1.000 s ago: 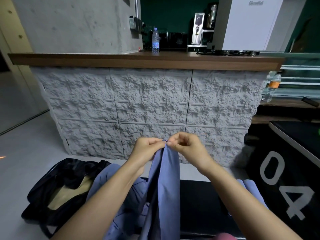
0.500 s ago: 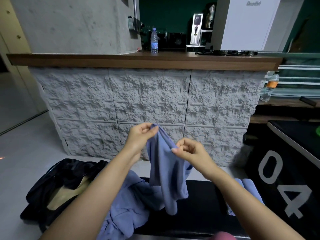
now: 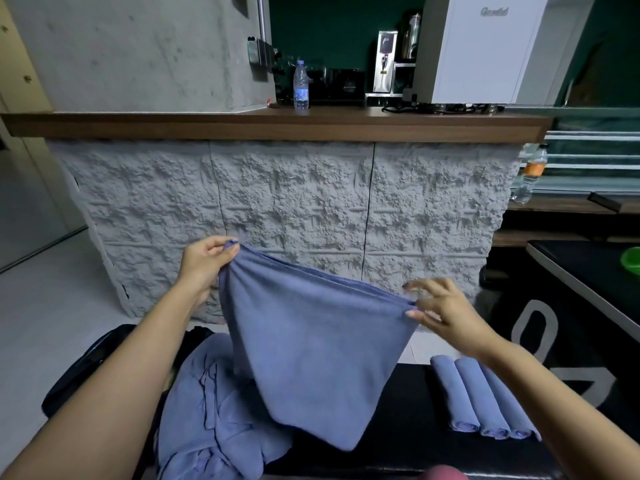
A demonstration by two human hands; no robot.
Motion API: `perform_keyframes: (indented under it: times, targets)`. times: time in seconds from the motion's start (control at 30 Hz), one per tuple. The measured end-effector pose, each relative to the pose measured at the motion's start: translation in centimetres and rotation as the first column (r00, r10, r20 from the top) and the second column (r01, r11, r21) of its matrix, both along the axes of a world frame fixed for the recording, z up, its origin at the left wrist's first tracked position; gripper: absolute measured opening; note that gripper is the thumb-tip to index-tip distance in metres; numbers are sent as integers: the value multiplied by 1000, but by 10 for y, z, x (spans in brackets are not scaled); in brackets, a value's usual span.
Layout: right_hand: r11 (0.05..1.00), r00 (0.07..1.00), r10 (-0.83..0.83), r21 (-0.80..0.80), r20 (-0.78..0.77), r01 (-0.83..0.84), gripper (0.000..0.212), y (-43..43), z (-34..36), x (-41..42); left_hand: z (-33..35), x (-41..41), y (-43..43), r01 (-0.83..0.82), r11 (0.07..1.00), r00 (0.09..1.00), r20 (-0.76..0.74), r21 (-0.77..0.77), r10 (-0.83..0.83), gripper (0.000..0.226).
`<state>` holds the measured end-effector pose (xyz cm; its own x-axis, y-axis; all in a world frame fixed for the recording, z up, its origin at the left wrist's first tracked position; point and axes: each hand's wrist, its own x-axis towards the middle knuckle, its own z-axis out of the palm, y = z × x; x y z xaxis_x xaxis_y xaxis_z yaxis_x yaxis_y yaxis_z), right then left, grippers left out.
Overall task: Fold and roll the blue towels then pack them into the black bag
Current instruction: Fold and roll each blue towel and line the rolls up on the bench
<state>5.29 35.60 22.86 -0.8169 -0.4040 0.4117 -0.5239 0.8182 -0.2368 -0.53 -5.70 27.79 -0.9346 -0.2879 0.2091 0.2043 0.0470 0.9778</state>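
A white box-shaped appliance (image 3: 485, 50) on the wooden-topped counter (image 3: 277, 128) carries a grey logo near its top edge, too blurred to read. To the right, a black panel (image 3: 568, 344) bears large white numerals: a "0", with part of what looks like a "4" below it. A clear plastic water bottle with a blue label (image 3: 300, 84) stands on the same wooden top, and a clear bottle with an orange label (image 3: 529, 173) stands on a shelf at the far right. The print on both is too small to read.

The blue terry towel (image 3: 311, 348) is held up in the air between the two hands, above the low black counter (image 3: 408, 431). It hangs doubled, its top edge stretched on a slant from upper left down to the right, the cloth narrowing to a point at the bottom.

The left hand (image 3: 204, 261) pinches the higher corner, its fingers (image 3: 221, 244) closed on the bunched cloth. The right hand (image 3: 446, 315) pinches the lower corner between thumb and one fingertip, the other fingers (image 3: 429, 285) spread loose.

Three rolled blue towels (image 3: 481, 400) lie side by side, touching, on the black counter at the right. A rumpled heap of unfolded blue towels (image 3: 214, 420) lies at the left. The black bag (image 3: 86, 368) sits on the floor beyond it, mostly hidden by the left forearm.
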Motion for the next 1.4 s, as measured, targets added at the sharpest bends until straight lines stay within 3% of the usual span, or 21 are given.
perform_keyframes:
  times: [0.03, 0.13, 0.27, 0.33, 0.4, 0.43, 0.47, 0.53, 0.6, 0.7, 0.77, 0.87, 0.93, 1.07, 1.17, 1.3, 1.37, 1.4]
  targets:
    - [997, 1000, -31, -68, -5, 31, 54, 2, 3, -5, -6, 2, -3, 12, 999, 1000, 10, -47, -12, 19]
    - [959, 988, -129, -244, 87, 147, 15, -2, 22, -12, -14, 10, -10, 42, 991, 999, 20, -125, -40, 18]
    - [889, 989, -150, -439, -17, 127, 18, -12, 45, -14, -12, 19, -14, 57, 998, 996, -62, -34, -59, 22]
    - [924, 976, -219, -316, 24, 215, 31, -11, 44, -18, -20, 22, -11, 84, 985, 996, -25, -152, -89, 27]
    - [943, 947, -320, -90, 20, 321, 16, -8, 32, -21, -34, 26, -9, 91, 972, 996, 32, -216, -87, 27]
    - [935, 944, -330, -129, 22, 330, 6, -8, 27, -22, -37, 27, -8, 75, 978, 997, 35, -193, -70, 26]
    - [925, 947, -317, -203, 50, 320, 9, -9, 25, -22, -36, 27, -7, 66, 986, 998, 29, -154, -62, 23]
    - [841, 956, -229, -457, 184, 290, 18, -9, 24, -19, -33, 27, -9, 77, 994, 997, 16, -74, -76, 16]
    - [687, 955, -25, -689, 296, 231, 16, -10, 26, -11, -33, 26, -15, 117, 993, 993, 19, -18, -116, 10]
    - [463, 883, 278, -858, 378, 222, 30, -8, 28, -2, -31, 29, -24, 231, 963, 968, 67, 140, -242, 11]
    - [353, 815, 375, -881, 442, 315, 30, -9, 30, 0, -31, 32, -25, 264, 949, 945, 152, 173, -291, 17]
    - [341, 804, 163, -797, 572, 499, 25, -23, 24, -3, -36, 32, -11, 113, 974, 945, 283, 194, -166, 11]
    - [324, 821, 38, -784, 570, 530, 29, -40, 20, -6, -39, 33, 10, 18, 985, 951, 301, 174, -71, 6]
    - [374, 824, 105, -790, 556, 486, 27, -91, 24, -1, -36, 38, 64, 46, 998, 973, 224, 49, -56, 8]
    - [407, 818, 174, -796, 548, 447, 23, -130, 28, 7, -30, 46, 104, 135, 990, 980, 155, -33, -128, 8]
    - [421, 849, 150, -810, 506, 408, 21, -151, 30, 11, -23, 55, 129, 237, 960, 971, 60, -150, -230, 11]
    - [374, 851, 218, -846, 478, 380, 17, -151, 33, 14, -21, 59, 128, 305, 934, 952, 35, -186, -304, 2]
    - [330, 835, 302, -872, 459, 361, 17, -148, 34, 15, -21, 61, 126, 336, 918, 941, 36, -208, -337, 10]
